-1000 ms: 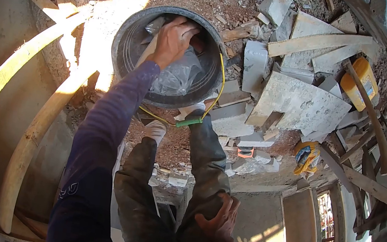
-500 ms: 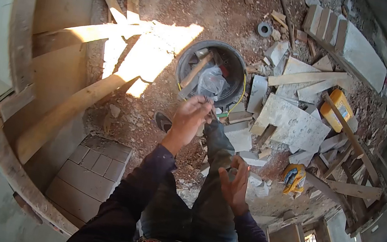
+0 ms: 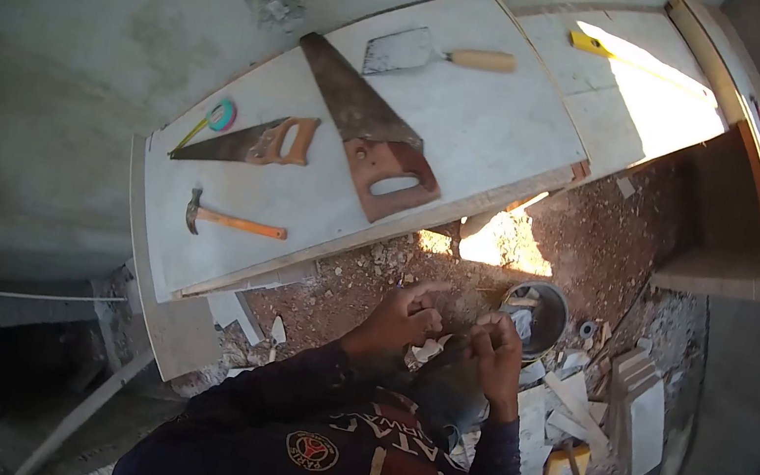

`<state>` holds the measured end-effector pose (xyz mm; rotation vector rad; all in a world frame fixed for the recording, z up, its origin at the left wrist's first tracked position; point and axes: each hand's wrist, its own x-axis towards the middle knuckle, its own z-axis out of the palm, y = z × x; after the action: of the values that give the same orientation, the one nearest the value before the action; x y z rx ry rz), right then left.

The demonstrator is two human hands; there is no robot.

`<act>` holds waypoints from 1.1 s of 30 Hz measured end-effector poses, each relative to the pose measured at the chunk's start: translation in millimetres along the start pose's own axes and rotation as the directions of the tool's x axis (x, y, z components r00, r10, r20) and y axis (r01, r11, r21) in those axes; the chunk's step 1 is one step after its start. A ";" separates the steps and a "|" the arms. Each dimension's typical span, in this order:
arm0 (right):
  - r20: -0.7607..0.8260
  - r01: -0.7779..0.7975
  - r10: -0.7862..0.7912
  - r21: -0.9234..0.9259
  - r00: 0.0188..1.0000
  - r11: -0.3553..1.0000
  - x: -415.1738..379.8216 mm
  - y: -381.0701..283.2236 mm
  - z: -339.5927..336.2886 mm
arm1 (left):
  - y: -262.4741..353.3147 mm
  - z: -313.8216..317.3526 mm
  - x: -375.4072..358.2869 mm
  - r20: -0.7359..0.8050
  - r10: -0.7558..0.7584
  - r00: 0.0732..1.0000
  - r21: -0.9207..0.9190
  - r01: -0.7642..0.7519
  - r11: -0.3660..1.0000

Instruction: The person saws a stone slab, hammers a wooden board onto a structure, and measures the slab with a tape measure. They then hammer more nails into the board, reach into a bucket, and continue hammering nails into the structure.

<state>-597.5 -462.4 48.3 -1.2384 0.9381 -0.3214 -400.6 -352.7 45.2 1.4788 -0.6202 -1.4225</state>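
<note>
In front of my body, my left hand (image 3: pixel 398 325) has its index finger stretched out and its other fingers curled in. My right hand (image 3: pixel 498 348) is beside it, thumb and fingers pinched together; anything held in either is too small to make out. Just beyond my right hand stands a dark bucket (image 3: pixel 561 328) with things inside. On the white board tabletop (image 3: pixel 306 201) lie a large handsaw (image 3: pixel 357 100), a smaller handsaw (image 3: pixel 234 143), a claw hammer (image 3: pixel 238 222), a tape measure (image 3: pixel 220 116) and a trowel (image 3: pixel 407 51).
A yellow level (image 3: pixel 591 44) lies at the tabletop's far right. Broken boards, a yellow container (image 3: pixel 565 471), a grey ring (image 3: pixel 587 329) and stacked slabs (image 3: pixel 638 413) cover the rubble floor at right. A slanting plank (image 3: pixel 85 415) stands at lower left.
My view has swung left and up from the floor to the tabletop with tools. Both hands have come closer together. My right hand, loosely curled before, is now pinched.
</note>
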 end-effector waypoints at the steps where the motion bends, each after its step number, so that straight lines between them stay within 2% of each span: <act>1: 0.042 0.019 -0.017 -0.035 0.999 0.999 7.6 -20.5 10.0 | 6.8 -10.1 -15.8 -0.101 0.036 0.994 -0.063 -0.042 0.997; 2: 0.121 0.044 -0.026 -0.146 0.992 0.988 14.0 -44.9 22.0 | 9.5 -22.8 -29.6 -0.144 0.060 0.988 -0.087 -0.073 0.994; 3: 0.204 0.079 -0.026 -0.253 0.979 0.964 21.4 -64.0 35.7 | 10.4 -34.8 -44.1 -0.220 0.139 0.966 -0.007 -0.144 0.990; 4: 0.254 0.107 -0.033 -0.281 0.967 0.954 30.5 -75.1 49.4 | 11.0 -42.5 -55.1 -0.292 0.216 0.932 0.081 -0.201 0.976; 5: 0.377 0.149 -0.020 -0.317 0.926 0.936 38.6 -83.7 62.6 | 22.0 -42.5 -65.7 -0.348 0.228 0.910 0.063 -0.220 0.973; 6: 0.498 0.191 0.008 -0.347 0.867 0.918 44.6 -91.5 77.7 | 41.1 -39.4 -79.9 -0.400 0.395 0.827 0.324 -0.275 0.905; 7: 0.567 0.213 0.064 -0.408 0.821 0.888 46.4 -108.3 96.1 | 49.9 -39.3 -93.2 -0.405 0.548 0.732 0.573 -0.264 0.776; 8: 0.613 0.247 0.072 -0.419 0.787 0.874 49.4 -113.8 111.9 | 43.0 -41.0 -100.8 -0.460 0.551 0.696 0.568 -0.246 0.785; 10: 0.721 0.287 0.157 -0.452 0.675 0.844 57.3 -123.9 141.5 | 22.2 -43.7 -107.1 -0.378 0.630 0.678 0.745 -0.180 0.642; 12: 0.791 0.319 0.181 -0.429 0.584 0.845 59.8 -130.2 165.7 | 11.4 -44.4 -121.6 -0.484 0.636 0.601 0.743 -0.101 0.662; 14: 0.900 0.552 0.108 -0.350 0.422 0.757 69.6 -127.7 193.1 | 7.7 -49.5 -140.1 -0.553 0.641 0.533 0.744 -0.030 0.667; 15: 0.916 0.599 0.118 -0.345 0.384 0.723 69.0 -132.6 206.8 | 5.8 -49.1 -147.7 -0.593 0.642 0.486 0.741 0.017 0.671; 17: 0.941 0.644 0.131 -0.311 0.312 0.699 63.9 -139.2 234.7 | 2.9 -50.4 -158.6 -0.660 0.632 0.406 0.712 0.069 0.699; 19: 0.952 0.656 0.191 -0.304 0.240 0.691 61.1 -140.1 262.9 | -0.4 -60.2 -170.9 -0.749 0.624 0.222 0.645 0.032 0.763; 20: 0.951 0.662 0.219 -0.308 0.217 0.683 57.3 -141.4 277.9 | -3.8 -68.4 -178.4 -0.771 0.605 0.199 0.623 0.038 0.782; 21: 0.963 0.552 0.190 -0.266 0.192 0.790 52.5 -144.8 292.5 | -6.5 -79.9 -185.2 -0.814 0.569 0.117 0.577 0.047 0.816; 22: 0.971 0.428 0.157 -0.221 0.180 0.877 50.1 -145.9 307.7 | -9.5 -94.3 -191.7 -0.847 0.530 0.038 0.532 0.049 0.845; 23: 0.962 0.389 0.161 -0.239 0.222 0.890 57.1 -141.2 320.9 | -12.4 -111.0 -197.7 -0.888 0.440 -0.129 0.446 -0.014 0.895; 24: 0.959 0.391 0.176 -0.252 0.220 0.885 62.2 -142.1 336.0 | -16.3 -129.3 -204.0 -0.903 0.328 -0.278 0.365 -0.093 0.926; 26: 0.914 0.611 0.048 -0.307 0.403 0.730 74.1 -145.3 364.8 | -47.0 -174.8 -213.9 -0.917 0.007 -0.399 0.150 -0.329 0.932; 27: 0.899 0.692 0.032 -0.359 0.437 0.627 85.6 -141.2 375.7 | -58.6 -201.5 -221.0 -0.885 0.070 -0.461 0.237 -0.315 0.919; 28: 0.895 0.693 0.047 -0.375 0.443 0.616 96.1 -136.2 385.2 | -67.8 -224.7 -226.8 -0.846 0.122 -0.519 0.313 -0.298 0.902; 29: 0.895 0.828 -0.031 -0.398 0.445 0.394 103.9 -130.2 390.6 | -72.1 -243.6 -233.3 -0.856 0.097 -0.508 0.288 -0.312 0.905; 30: 0.901 0.902 -0.101 -0.407 0.422 0.142 109.7 -125.8 393.0 | -74.4 -260.7 -239.5 -0.818 0.152 -0.555 0.302 -0.191 0.934; 31: 0.907 0.908 -0.084 -0.402 0.412 0.118 113.6 -123.9 394.2 | -77.0 -271.0 -243.0 -0.777 0.215 -0.592 0.311 -0.063 0.948; 33: 0.910 0.914 -0.087 -0.402 0.406 0.057 116.3 -120.3 397.3 | -80.8 -283.7 -244.0 -0.799 0.152 -0.582 0.233 -0.066 0.970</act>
<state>-196.6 -319.5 117.1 -2.6496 -0.3811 0.1942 -198.3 -27.7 48.4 1.8677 0.5304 0.8017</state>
